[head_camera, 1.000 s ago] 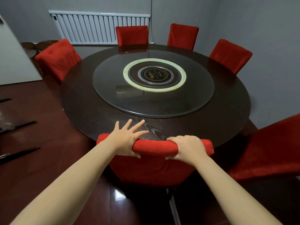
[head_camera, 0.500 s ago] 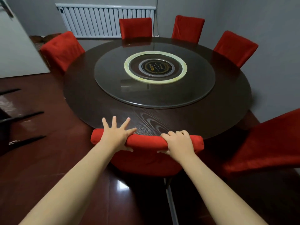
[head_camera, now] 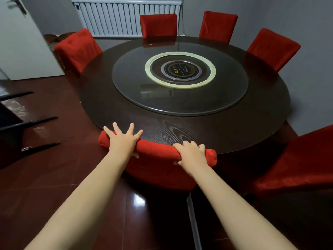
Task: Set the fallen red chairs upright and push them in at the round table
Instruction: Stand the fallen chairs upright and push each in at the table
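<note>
**Chair pushed closer to the table**

Since the earlier frames the chair point(head_camera: 156, 151) has slid in toward the table point(head_camera: 180, 129), and both arms have stretched further out behind it.

Head view: the chair stands upright at the near edge of the table, its padded top rail meeting the rim. The left hand point(head_camera: 122, 141) lies on the left end of the rail, palm down. Its fingers point(head_camera: 131, 129) are straight and spread wide, their tips reaching over the tabletop, and they hold nothing. The right hand point(head_camera: 191, 153) grips the rail near its right end, with fingers point(head_camera: 187, 144) curled over the top and the thumb on the near side.

A round glass turntable point(head_camera: 180, 101) sits in the middle of the dark wooden table. Four far chairs point(head_camera: 158, 24) stand upright round the left and far sides, close against the rim. The right chair point(head_camera: 306, 159) fills the right edge of the view, just beside the table.

Behind the far chairs a white radiator point(head_camera: 126, 17) hangs on the wall. Dark legs point(head_camera: 37, 120) jut across the glossy red-brown floor point(head_camera: 54, 177) from the left; I cannot tell what they belong to.
</note>
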